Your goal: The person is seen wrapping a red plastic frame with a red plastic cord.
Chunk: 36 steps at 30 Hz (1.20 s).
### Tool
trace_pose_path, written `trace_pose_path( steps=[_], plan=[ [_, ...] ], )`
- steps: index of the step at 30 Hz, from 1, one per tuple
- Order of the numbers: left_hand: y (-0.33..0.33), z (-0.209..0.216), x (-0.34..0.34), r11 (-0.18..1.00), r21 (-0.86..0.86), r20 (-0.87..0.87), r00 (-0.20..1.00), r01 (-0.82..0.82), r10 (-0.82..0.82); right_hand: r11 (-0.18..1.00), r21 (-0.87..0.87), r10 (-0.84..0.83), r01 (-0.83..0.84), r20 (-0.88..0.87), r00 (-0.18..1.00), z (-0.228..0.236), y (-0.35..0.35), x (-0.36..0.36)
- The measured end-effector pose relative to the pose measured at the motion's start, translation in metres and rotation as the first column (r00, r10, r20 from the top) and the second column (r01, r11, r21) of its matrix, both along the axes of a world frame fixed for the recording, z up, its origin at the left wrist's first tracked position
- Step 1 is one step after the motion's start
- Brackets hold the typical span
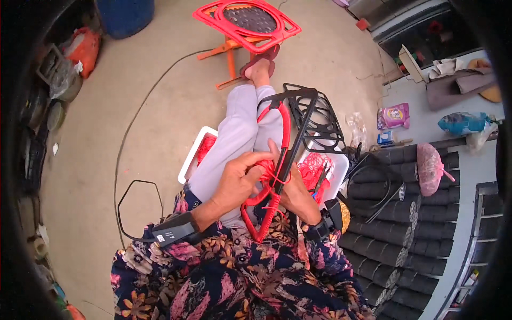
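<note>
A black frame (296, 143) with a lattice-like side lies tilted over my lap. Red cord (270, 210) is wound tightly around its curved near edge, and another wrapped stretch runs up its left side. My left hand (234, 178) is closed, thumb and fingers pinching loose red strands at the middle of the frame. On the other side of the frame, my right hand (296, 194) is wrapped around the black bar, its fingertips partly hidden behind the bar and cord. A loose cord end sticks out beside the wound edge.
White basins with red cord stand right (338, 173) and left (189, 160) of my legs. Ahead, an orange stool (230, 58) bears a red frame (290, 29). Stacked black rolls (397, 224), a pink bag (429, 169) and black cables (368, 170) lie at the right.
</note>
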<state>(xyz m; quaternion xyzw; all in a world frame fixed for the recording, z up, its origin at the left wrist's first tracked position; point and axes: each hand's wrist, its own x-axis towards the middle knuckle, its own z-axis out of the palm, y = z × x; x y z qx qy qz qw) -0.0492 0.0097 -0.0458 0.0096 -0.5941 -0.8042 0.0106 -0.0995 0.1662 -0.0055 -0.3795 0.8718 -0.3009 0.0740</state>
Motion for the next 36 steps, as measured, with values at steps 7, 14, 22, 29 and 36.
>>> trace_pose_path(
  steps=[7, 14, 22, 29, 36],
  plan=[
    [-0.004, 0.0, 0.005, 0.981, -0.027, 0.089, 0.977, -0.194, 0.195, 0.99, 0.024, -0.143, 0.141, 0.187, 0.972, 0.023, 0.013, -0.002],
    [-0.017, 0.018, 0.016, 0.874, -0.293, -0.191, 0.919, -0.388, 0.344, 0.951, 0.012, -0.307, 0.308, -0.076, 0.949, 0.059, 0.0, 0.019],
    [-0.017, 0.027, 0.021, 0.874, -0.266, -0.161, 0.912, -0.407, 0.376, 0.917, -0.144, -0.344, 0.372, 0.183, 0.921, 0.069, -0.018, 0.031],
    [-0.013, 0.037, 0.026, 0.878, -0.308, -0.218, 0.925, -0.366, 0.31, 0.959, 0.251, -0.032, 0.134, -0.374, 0.927, 0.071, -0.035, 0.02],
    [-0.009, 0.043, 0.028, 0.892, -0.277, -0.244, 0.924, -0.357, 0.294, 0.935, 0.352, 0.084, 0.042, -0.337, 0.938, 0.075, -0.035, 0.021]
  ],
)
